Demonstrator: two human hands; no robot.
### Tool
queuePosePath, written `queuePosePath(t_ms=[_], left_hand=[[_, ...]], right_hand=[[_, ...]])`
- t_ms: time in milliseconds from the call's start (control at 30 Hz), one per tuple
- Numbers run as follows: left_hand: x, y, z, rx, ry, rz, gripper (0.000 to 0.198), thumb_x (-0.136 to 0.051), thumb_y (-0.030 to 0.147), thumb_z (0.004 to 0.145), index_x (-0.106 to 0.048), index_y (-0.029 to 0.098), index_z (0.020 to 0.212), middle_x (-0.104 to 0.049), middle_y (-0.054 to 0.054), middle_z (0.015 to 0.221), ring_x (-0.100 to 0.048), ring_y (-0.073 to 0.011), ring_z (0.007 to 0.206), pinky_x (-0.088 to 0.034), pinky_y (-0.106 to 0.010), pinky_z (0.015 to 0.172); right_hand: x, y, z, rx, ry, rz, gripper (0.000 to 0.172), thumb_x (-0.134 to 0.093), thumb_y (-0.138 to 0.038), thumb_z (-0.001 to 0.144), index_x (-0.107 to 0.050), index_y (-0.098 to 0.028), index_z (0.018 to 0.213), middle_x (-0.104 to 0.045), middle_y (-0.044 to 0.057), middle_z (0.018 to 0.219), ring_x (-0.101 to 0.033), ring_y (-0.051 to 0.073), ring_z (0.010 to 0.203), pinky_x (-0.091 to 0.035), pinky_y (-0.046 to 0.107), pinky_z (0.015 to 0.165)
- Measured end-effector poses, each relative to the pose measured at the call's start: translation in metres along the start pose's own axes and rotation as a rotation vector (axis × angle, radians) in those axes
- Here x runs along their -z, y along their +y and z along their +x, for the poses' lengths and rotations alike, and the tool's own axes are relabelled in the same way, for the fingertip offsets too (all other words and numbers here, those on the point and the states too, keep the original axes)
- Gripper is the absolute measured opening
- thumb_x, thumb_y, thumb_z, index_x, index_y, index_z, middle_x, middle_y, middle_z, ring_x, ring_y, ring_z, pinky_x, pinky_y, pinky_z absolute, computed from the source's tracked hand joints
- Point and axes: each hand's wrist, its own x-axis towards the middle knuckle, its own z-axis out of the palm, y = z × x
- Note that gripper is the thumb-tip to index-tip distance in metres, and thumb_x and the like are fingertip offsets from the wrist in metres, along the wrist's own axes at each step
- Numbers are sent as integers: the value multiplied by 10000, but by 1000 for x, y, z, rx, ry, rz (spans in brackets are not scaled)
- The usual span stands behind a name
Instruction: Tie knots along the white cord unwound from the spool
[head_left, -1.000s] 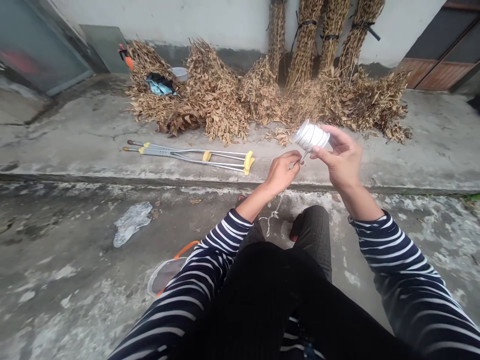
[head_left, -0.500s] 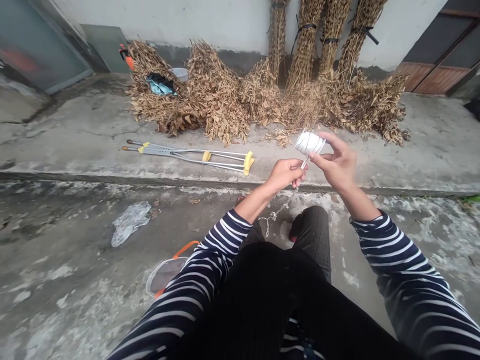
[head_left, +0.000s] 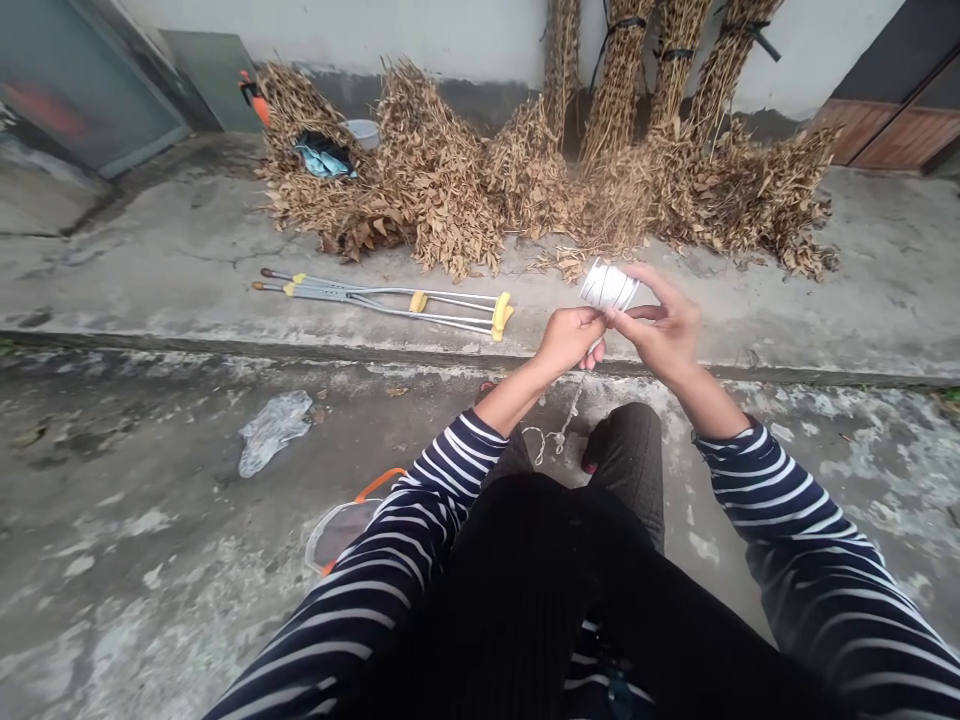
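Note:
A spool of white cord (head_left: 609, 288) with dark lines across it is held up in front of me. My right hand (head_left: 664, 325) grips its right end between thumb and fingers. Just below the spool, my left hand (head_left: 574, 340) is closed, pinching the white cord close to my right thumb. From under the left hand a loose, knotted tail of cord (head_left: 568, 418) hangs down between my legs and curls at its lower end. The left fingers hide the part of the cord inside them.
Aluminium crutches (head_left: 390, 302) with yellow pads lie on the raised concrete ledge (head_left: 187, 240). Behind them dried plant stalks (head_left: 450, 190) are heaped, and tied bundles (head_left: 619, 80) lean on the wall. A clear plastic bag (head_left: 276, 432) and an orange-handled container (head_left: 337, 530) lie lower left.
My left hand has moved up close to the spool, so the stretch of cord between my hands has shortened. The spool and right hand have shifted slightly left in view.

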Motion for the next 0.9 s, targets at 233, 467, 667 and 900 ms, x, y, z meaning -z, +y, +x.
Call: queuePosePath(t_ms=[233, 467, 667, 900], left_hand=[[2, 1, -2, 41, -17, 21, 252, -623, 127, 947, -603, 111, 696, -640, -10, 536, -579, -76, 420, -374, -175, 428], [10, -12, -4, 44, -1, -18, 175, -699, 185, 875, -683, 96, 725, -681, -36, 647, -633, -96, 595, -387, -154, 444], [15, -31, 8, 35, 127, 29, 161, -656, 138, 858, -692, 101, 706, -680, -21, 675, -565, -79, 509, -444, -189, 466], [11, -35, -9, -7, 100, -115, 141, -559, 68, 801, -643, 118, 699, -606, 29, 570, -544, -63, 475, -459, -189, 524]], right_hand=[[-5, 9, -3, 0, 5, 4, 496, -782, -418, 828, -717, -236, 1284, -663, 102, 1380, -703, 271, 1142, -706, 400, 774], [-13, 1, -8, 137, -66, -103, 438, -700, -405, 893, -692, -280, 1313, -678, 87, 1355, -612, 307, 1296, -709, 453, 745], [-20, -5, -12, 172, -46, -80, 423, -682, -420, 915, -684, -286, 1317, -677, 82, 1358, -605, 311, 1305, -706, 475, 787], [-12, -11, 4, 97, 16, -73, 477, -709, -474, 882, -677, -312, 1329, -648, 63, 1395, -594, 321, 1317, -703, 474, 810]])
